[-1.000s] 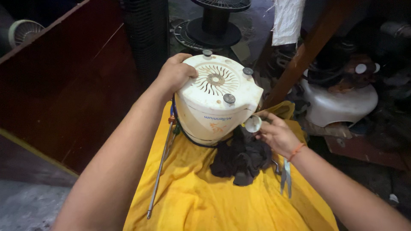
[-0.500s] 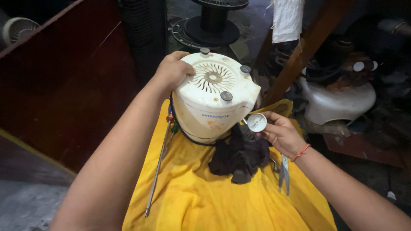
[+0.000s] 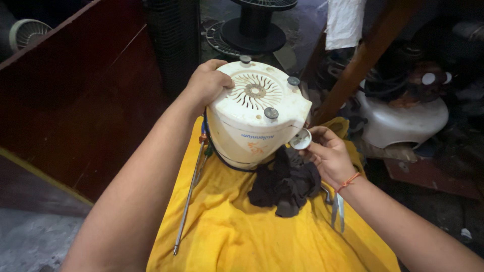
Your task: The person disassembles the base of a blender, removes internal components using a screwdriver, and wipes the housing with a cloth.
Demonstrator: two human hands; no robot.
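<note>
- At the bottom of the frame, a yellow cloth point(image 3: 242, 236) covers the work surface; a long thin metal rod point(image 3: 189, 201) lies along its left edge, and a pair of metal tweezers point(image 3: 338, 214) rests at lower right.
- At centre, a crumpled dark rag point(image 3: 285, 184) sits on the cloth, just below the appliance.
- Right of centre, the right hand point(image 3: 327, 153), an orange thread at its wrist, pinches a small round white knob point(image 3: 301, 139) between thumb and fingers, held against the appliance's lower right corner.
- Centre frame, the cream plastic appliance housing point(image 3: 252, 126) stands on the cloth, its slotted vent and three dark feet facing up.
- Upper centre, the left hand point(image 3: 207, 83) clasps the housing's top left edge, fingers curled over it.
- Beyond, a black spool point(image 3: 254, 30) at top, a white shell-shaped casing point(image 3: 403, 118) at right, and a dark red panel point(image 3: 85, 90) at left.
</note>
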